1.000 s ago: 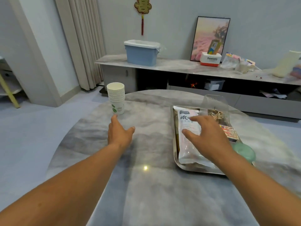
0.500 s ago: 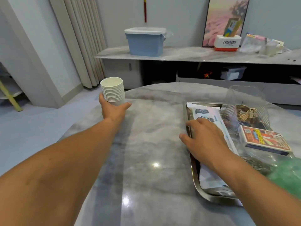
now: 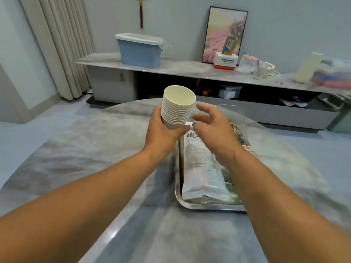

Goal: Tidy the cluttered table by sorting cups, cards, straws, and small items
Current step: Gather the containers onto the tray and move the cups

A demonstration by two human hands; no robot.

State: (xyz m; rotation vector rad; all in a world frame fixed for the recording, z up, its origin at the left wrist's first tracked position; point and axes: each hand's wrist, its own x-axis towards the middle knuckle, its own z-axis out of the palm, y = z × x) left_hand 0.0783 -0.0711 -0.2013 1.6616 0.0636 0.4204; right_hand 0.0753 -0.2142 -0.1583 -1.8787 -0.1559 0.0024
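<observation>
My left hand (image 3: 163, 132) grips the bottom of a stack of white paper cups (image 3: 178, 106) and holds it in the air above the round marble table (image 3: 95, 149). Just to the right of the stack, my right hand (image 3: 214, 130) is raised with spread fingers, holding nothing. Below both hands a metal tray (image 3: 190, 205) carries a long white plastic packet of straws (image 3: 201, 168). A clear plastic container (image 3: 234, 114) stands at the tray's far end, partly hidden behind my right hand. Other small items in the tray are blurred.
A low marble-topped sideboard (image 3: 180, 70) runs along the far wall. On it stand a blue lidded bin (image 3: 139, 51), a framed picture (image 3: 224, 33), a white and red box (image 3: 226, 60) and scattered bags. Curtains (image 3: 57, 44) hang at the left.
My left hand has lifted the cup stack off the table's left side and carried it to the middle. My right hand has risen off the packet toward the stack.
</observation>
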